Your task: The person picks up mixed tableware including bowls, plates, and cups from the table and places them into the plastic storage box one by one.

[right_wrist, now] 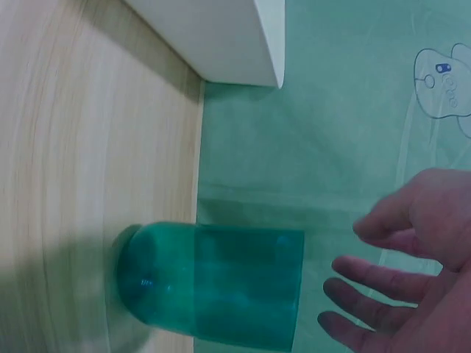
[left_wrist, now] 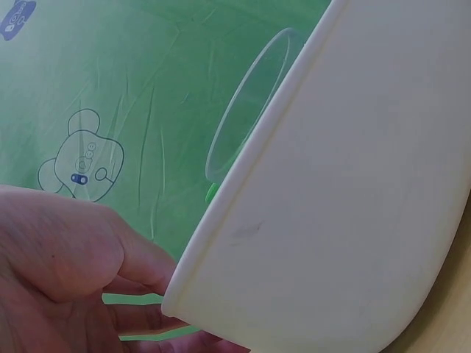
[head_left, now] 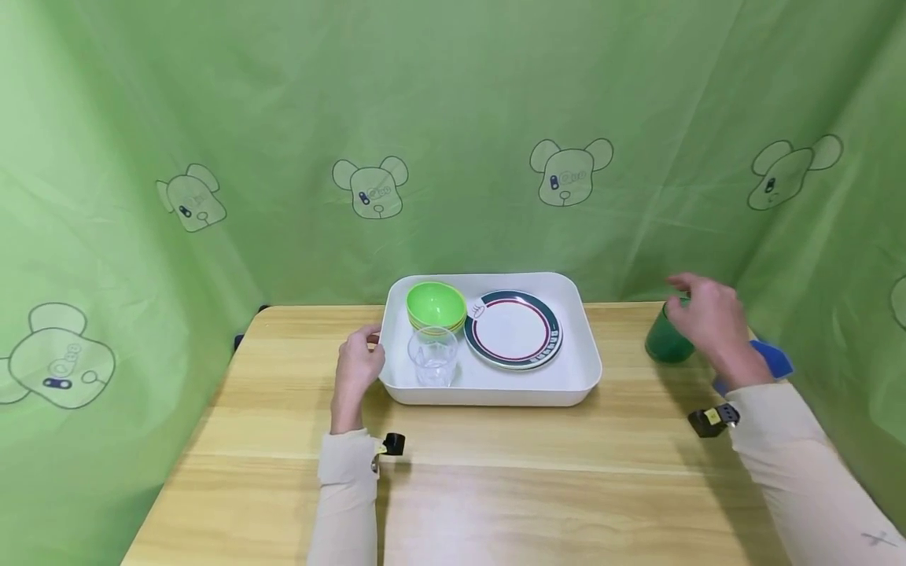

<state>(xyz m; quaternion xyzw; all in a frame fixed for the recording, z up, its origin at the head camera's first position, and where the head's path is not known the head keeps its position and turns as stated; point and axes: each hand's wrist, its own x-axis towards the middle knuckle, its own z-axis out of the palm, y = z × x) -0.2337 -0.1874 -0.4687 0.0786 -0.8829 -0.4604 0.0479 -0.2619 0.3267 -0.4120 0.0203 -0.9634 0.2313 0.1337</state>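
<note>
A white tray [head_left: 481,397] stands on the table. Its left side is held by my left hand [head_left: 358,362], whose thumb and fingers meet the rim in the left wrist view. Inside the tray are stacked bowls [head_left: 435,304], the top one green, a clear plastic cup [head_left: 433,358] and a small stack of plates [head_left: 513,330] with dark green rims. To the right of the tray, a translucent green cup [right_wrist: 235,283] stands upright. My right hand [right_wrist: 412,272] is just above that cup's mouth, fingers spread and apart from it, holding nothing.
A blue object [head_left: 773,359], partly hidden by the right forearm, lies right of the green cup. The wooden table [head_left: 495,487] ends at a green curtain [head_left: 467,94] with bear-head prints, which hangs behind and along both sides.
</note>
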